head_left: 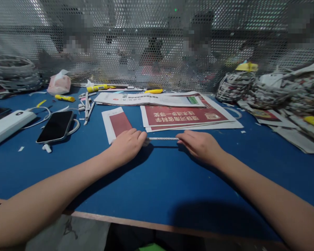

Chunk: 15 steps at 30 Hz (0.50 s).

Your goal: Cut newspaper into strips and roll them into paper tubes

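Observation:
A thin rolled paper stick (162, 138) lies flat on the blue table (151, 184), stretched between my two hands. My left hand (128, 144) is curled over its left end, fingers closed on it. My right hand (200, 143) lies palm down with its fingers pressed on the right end. Just behind the stick lies a stack of red-and-white printed sheets (184, 115), and a cut strip of red and white paper (117, 123) rests behind my left hand.
A black phone (55, 126) and a white power bank (6, 126) with a cable lie at the left. Yellow glue sticks (65, 98), rolled paper sticks (87, 108) and a tissue pack (59, 83) sit further back. Woven paper baskets (235, 86) and newspapers fill the right. A perforated metal screen (157, 38) closes the back.

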Each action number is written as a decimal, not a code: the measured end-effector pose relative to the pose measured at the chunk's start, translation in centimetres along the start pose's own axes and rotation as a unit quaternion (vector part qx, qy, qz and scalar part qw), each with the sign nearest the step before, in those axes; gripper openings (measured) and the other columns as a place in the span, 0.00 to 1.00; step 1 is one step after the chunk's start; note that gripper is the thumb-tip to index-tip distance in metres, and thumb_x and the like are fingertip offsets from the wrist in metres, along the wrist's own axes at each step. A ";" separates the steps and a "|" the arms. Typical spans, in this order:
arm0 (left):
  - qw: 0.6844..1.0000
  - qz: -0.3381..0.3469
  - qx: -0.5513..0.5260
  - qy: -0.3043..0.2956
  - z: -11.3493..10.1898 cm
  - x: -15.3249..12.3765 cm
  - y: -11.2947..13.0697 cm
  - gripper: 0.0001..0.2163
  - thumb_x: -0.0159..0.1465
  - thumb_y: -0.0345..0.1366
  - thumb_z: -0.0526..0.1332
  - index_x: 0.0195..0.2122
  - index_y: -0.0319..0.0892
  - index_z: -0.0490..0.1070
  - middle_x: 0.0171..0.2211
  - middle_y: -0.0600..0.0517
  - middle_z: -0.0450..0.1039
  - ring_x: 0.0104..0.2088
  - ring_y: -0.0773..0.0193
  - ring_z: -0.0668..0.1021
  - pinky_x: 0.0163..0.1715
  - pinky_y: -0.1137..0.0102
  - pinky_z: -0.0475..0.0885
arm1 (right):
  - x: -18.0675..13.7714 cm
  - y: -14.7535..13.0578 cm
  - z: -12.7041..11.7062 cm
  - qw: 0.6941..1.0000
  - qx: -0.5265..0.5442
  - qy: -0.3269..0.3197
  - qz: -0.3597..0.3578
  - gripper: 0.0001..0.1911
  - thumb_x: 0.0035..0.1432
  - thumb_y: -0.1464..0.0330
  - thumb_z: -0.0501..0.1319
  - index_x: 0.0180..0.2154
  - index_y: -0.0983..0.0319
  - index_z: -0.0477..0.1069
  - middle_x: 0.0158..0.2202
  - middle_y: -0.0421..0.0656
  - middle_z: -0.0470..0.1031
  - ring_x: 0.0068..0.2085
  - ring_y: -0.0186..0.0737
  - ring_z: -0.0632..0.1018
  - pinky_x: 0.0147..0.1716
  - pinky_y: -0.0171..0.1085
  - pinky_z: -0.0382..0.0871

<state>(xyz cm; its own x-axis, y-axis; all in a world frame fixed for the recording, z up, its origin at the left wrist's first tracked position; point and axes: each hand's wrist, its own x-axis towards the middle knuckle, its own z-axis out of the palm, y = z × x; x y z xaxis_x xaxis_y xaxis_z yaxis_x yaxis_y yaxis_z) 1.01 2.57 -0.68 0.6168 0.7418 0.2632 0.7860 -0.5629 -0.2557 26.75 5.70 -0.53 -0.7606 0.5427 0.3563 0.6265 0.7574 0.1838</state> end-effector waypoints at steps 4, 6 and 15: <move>0.998 0.049 0.025 0.032 0.3 0.1 -0.9 0.08 0.64 0.25 0.47 0.34 0.37 0.65 0.27 0.48 0.68 0.30 0.60 0.70 0.30 0.69 0.66 | 0.1 0.6 0.0 0.997 0.067 -0.043 0.007 0.18 0.63 0.65 0.42 0.36 0.64 0.68 0.31 0.46 0.73 0.29 0.37 0.71 0.26 0.35 0.58; 0.997 0.061 0.033 0.045 0.2 0.2 -1.1 0.07 0.64 0.26 0.48 0.34 0.37 0.65 0.27 0.49 0.67 0.30 0.61 0.70 0.29 0.69 0.65 | 0.4 0.6 -0.2 0.989 0.119 -0.082 0.030 0.17 0.63 0.65 0.43 0.36 0.63 0.68 0.32 0.46 0.74 0.30 0.37 0.72 0.28 0.35 0.60; 0.991 0.071 0.089 0.071 -0.1 0.3 -2.1 0.07 0.63 0.27 0.49 0.31 0.38 0.65 0.26 0.49 0.68 0.29 0.60 0.71 0.27 0.69 0.65 | 0.7 1.1 -1.8 0.940 0.263 -0.179 0.122 0.16 0.61 0.65 0.45 0.33 0.61 0.69 0.31 0.42 0.73 0.31 0.35 0.72 0.31 0.34 0.64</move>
<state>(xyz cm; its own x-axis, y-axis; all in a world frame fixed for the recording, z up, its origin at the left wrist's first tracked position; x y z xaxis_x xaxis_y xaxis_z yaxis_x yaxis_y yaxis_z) -0.41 3.93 0.05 0.7305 0.5938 0.3373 0.6787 -0.5760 -0.4556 27.21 6.30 1.59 -0.6719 0.7404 -0.0192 0.6914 0.6177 -0.3747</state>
